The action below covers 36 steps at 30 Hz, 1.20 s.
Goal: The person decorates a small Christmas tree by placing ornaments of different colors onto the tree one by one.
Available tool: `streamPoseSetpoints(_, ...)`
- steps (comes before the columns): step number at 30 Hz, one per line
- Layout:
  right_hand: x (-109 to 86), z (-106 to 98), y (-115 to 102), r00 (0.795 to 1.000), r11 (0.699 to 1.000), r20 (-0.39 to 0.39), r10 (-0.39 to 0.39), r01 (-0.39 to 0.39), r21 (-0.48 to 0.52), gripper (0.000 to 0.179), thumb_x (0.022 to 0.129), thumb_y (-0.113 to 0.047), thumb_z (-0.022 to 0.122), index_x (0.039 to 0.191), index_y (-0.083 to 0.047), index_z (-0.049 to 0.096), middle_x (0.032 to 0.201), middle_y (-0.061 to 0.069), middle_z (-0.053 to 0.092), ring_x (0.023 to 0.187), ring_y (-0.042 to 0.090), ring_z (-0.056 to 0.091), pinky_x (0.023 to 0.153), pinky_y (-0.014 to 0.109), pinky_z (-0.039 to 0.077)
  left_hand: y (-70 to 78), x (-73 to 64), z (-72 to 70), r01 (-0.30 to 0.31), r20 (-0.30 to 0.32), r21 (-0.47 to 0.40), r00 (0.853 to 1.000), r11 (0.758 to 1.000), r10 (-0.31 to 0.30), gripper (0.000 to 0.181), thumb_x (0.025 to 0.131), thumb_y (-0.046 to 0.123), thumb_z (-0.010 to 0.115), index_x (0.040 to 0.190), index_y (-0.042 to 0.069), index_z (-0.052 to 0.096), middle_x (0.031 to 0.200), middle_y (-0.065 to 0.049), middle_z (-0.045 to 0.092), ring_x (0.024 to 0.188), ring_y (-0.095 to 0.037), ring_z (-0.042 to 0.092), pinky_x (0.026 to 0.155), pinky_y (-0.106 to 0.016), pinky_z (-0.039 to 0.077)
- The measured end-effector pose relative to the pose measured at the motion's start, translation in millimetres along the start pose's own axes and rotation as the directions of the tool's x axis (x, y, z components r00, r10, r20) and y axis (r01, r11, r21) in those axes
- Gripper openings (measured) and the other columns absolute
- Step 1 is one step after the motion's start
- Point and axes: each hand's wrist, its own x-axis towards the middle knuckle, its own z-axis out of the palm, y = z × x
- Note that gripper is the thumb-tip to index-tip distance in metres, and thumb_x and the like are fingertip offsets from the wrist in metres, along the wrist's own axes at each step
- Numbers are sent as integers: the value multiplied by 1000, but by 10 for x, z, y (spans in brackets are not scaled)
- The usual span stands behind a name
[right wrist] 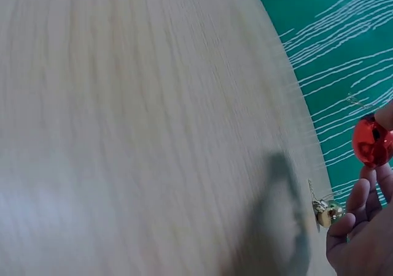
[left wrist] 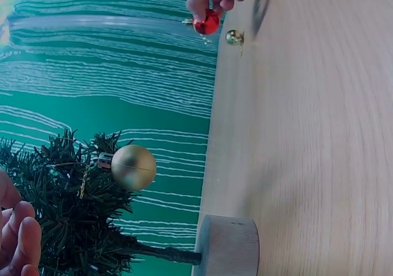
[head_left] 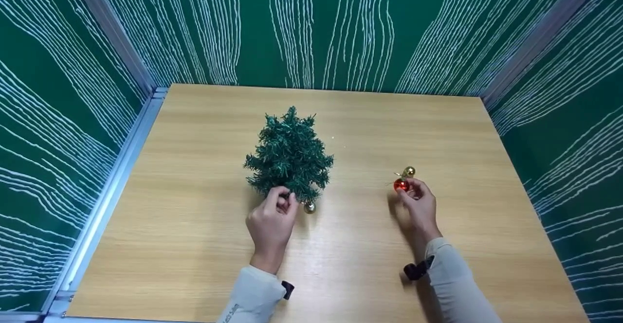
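Note:
A small artificial Christmas tree (head_left: 290, 152) stands on the table, its round wooden base (left wrist: 232, 246) showing in the left wrist view. At its lower front my left hand (head_left: 273, 218) pinches a branch between thumb and curled fingers; the fingertips are partly hidden. Just right of these fingers a gold bauble (left wrist: 134, 167) hangs from a low branch. Away to the right, my right hand (head_left: 421, 205) holds a shiny red bauble (head_left: 401, 185) by thumb and fingertips, raised over the table. Close behind it lies a smaller gold bauble (head_left: 409, 171) with a thread loop, on the tabletop.
The light wooden table (head_left: 204, 245) is bordered by green walls (head_left: 336, 31) with white wavy lines at the back and both sides. A metal rail (head_left: 104, 191) runs along the left edge. Dark wrist cameras (head_left: 418, 268) sit at the sleeves.

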Motion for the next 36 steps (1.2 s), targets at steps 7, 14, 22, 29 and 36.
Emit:
streamPoseSetpoints(7, -91, 48, -24, 999, 997, -32, 34, -32, 69, 30, 87, 0, 70, 115, -3, 59, 87, -5, 53, 75, 7, 47, 60, 14, 42, 8, 12, -13, 0, 0, 4, 1000, 1000, 0, 10, 80, 20, 75, 86, 15, 69, 56, 6, 61, 42, -9, 52, 40, -30, 42)
streamPoseSetpoints(14, -167, 73, -79, 999, 997, -27, 33, -31, 70, 29, 88, 0, 68, 114, -2, 58, 86, -7, 53, 75, 6, 47, 61, 15, 42, -3, 7, -7, 2, 8, 1, 1000, 1000, -2, 9, 80, 19, 75, 86, 15, 69, 57, 6, 61, 42, -9, 52, 40, -30, 43)
streamPoseSetpoints(22, -241, 75, -181, 997, 990, 11, 80, -81, 113, 29, 87, 4, 67, 115, 0, 58, 83, -5, 52, 72, 6, 47, 58, 16, 42, -6, -5, -19, -4, 9, 6, 1000, 1000, 4, 9, 81, 19, 74, 86, 15, 68, 57, 7, 62, 43, -8, 54, 40, -30, 43)
streamPoseSetpoints(29, -302, 141, -180, 999, 996, 23, 32, -34, 82, 29, 88, 2, 67, 115, -1, 58, 81, -6, 52, 71, 5, 48, 56, 16, 42, -3, 1, -20, 11, 3, -10, 1000, 1000, -11, 9, 80, 19, 75, 86, 14, 68, 58, 7, 62, 44, -8, 54, 41, -31, 44)
streamPoseSetpoints(36, -362, 196, -211, 1000, 994, 29, 9, -12, 109, 28, 87, 3, 67, 113, -3, 58, 85, -4, 54, 72, 5, 48, 59, 16, 43, 3, -9, -21, 13, 9, -17, 1000, 1000, -13, 9, 81, 19, 75, 85, 14, 69, 58, 7, 63, 45, -8, 55, 42, -30, 46)
